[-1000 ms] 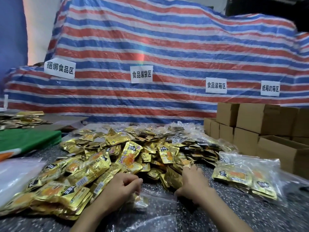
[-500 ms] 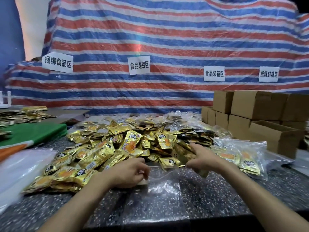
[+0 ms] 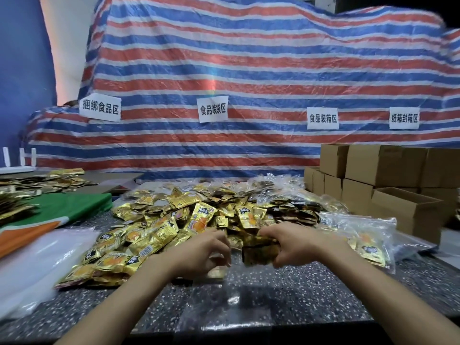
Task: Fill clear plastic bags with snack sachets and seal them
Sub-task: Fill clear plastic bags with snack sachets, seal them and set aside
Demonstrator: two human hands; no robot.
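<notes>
On the worktop (image 3: pixel 323 295), sachets (image 3: pixel 258 252) are gripped in the right hand (image 3: pixel 296 247) beside the clear bag (image 3: pixel 224 302), its mouth apparently pinched open by the left hand (image 3: pixel 199 255) for loading.

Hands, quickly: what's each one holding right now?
Left hand: fingers curled, pinching the clear bag at its mouth.
Right hand: gripping a bunch of gold sachets.
</notes>
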